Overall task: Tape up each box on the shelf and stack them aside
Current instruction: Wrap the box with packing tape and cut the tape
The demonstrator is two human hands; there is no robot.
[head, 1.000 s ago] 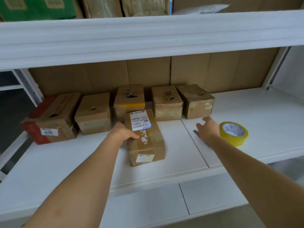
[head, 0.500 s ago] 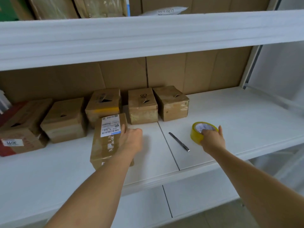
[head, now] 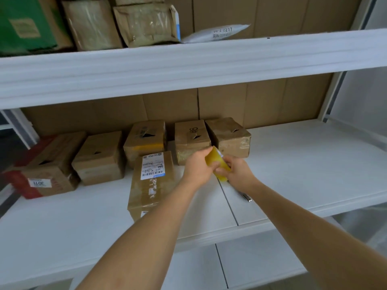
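Observation:
A yellow tape roll [head: 217,166] is held in the air between both hands, above the white shelf [head: 314,168]. My left hand [head: 198,166] grips its left side and my right hand [head: 235,171] pinches its right side. Just left of the hands lies a long cardboard box [head: 151,185] with a white barcode label, pulled forward from the row. Behind it, several small brown boxes [head: 191,141] stand in a row along the cardboard back wall.
A metal cutter [head: 245,196] lies on the shelf under my right forearm. At the far left stands a red and brown box [head: 45,166]. The upper shelf [head: 188,61] carries parcels and a green box [head: 25,24]. The shelf's right half is bare.
My right hand has lifted the tape roll off the shelf and brought it left. My left hand has let go of the labelled box and taken hold of the roll.

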